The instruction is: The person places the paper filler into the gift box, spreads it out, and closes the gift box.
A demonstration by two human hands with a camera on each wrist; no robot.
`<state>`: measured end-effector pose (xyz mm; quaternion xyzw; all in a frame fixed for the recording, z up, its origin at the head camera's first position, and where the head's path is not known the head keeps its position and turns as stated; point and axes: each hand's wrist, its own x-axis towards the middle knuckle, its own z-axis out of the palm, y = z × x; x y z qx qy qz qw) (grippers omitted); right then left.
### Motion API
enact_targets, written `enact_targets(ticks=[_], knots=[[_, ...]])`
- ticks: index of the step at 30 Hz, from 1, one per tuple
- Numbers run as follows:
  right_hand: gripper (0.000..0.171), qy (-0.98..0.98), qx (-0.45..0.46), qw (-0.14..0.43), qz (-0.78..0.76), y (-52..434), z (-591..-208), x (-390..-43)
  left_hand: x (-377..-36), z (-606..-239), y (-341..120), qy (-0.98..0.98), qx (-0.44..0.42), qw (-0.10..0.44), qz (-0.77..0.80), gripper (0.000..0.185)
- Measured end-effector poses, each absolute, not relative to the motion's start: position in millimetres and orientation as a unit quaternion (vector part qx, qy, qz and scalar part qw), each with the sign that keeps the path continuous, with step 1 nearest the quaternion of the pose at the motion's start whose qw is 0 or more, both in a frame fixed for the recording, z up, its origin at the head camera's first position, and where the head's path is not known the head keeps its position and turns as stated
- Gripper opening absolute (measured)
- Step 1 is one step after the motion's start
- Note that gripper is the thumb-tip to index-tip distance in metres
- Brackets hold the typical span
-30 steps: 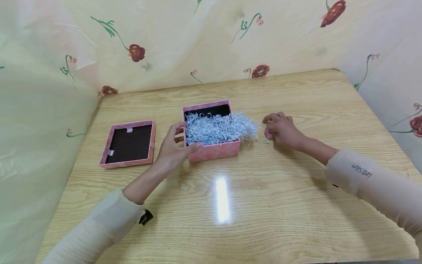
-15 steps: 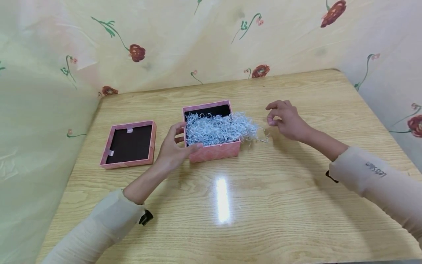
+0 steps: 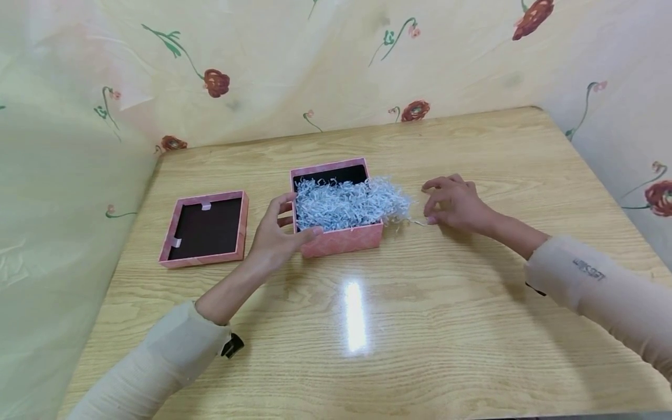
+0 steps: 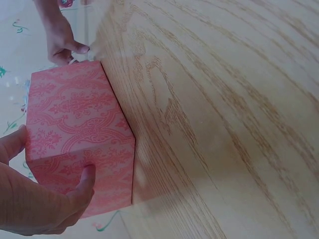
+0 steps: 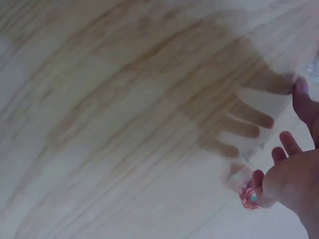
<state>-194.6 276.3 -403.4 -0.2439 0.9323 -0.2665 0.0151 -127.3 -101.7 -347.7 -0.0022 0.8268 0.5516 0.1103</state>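
A pink patterned box (image 3: 341, 241) stands uncovered on the table, heaped with pale blue shredded paper (image 3: 343, 205) that spills over its right side. My left hand (image 3: 273, 236) grips the box's near left corner, thumb on the front wall and fingers along the left side. The left wrist view shows this hand (image 4: 45, 199) against the pink walls. To the right of the box, my right hand (image 3: 454, 204) is low over the table. Its thumb touches or nearly touches a loose paper strand (image 3: 418, 223). In the right wrist view, the right hand's (image 5: 294, 174) fingers are spread apart from the thumb.
Left of the box lies its pink lid (image 3: 240, 233), black inside face up, with two small pale tabs. The wooden table (image 3: 446, 338) meets a floral-patterned sheet (image 3: 289, 70) at the back and sides.
My right hand lifted and moved away from the table, then came back down beside the loose strand, which has shifted slightly. The left hand, box and lid have stayed put.
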Motion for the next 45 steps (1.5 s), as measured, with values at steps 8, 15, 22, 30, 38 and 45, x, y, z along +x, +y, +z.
enact_targets(ticks=[8,15,22,30,38,45], knots=[[0.026,0.929,-0.276,-0.033,-0.245,270.2,-416.1,-190.3,-127.7,-346.9,-102.2,0.829,-0.003,0.109,0.548,0.086],[0.03,0.915,-0.299,-0.069,-0.264,268.4,-409.1,-187.8,-127.7,-346.6,-101.8,0.828,-0.004,0.11,0.55,0.085],[0.024,0.906,-0.283,-0.073,-0.305,264.5,-379.2,-190.2,-128.0,-346.8,-101.9,0.829,-0.005,0.109,0.549,0.086],[0.024,0.899,-0.27,-0.077,-0.337,254.4,-336.8,-186.2,-127.8,-347.6,-101.4,0.83,-0.004,0.107,0.547,0.085],[0.02,0.879,-0.291,-0.112,-0.361,234.7,-308.4,-186.3,-127.1,-349.2,-101.7,0.83,0.0,0.103,0.549,0.085],[0.018,0.862,-0.312,-0.105,-0.385,207.6,-293.6,-187.1,-127.1,-350.5,-101.3,0.832,0.001,0.102,0.546,0.085]])
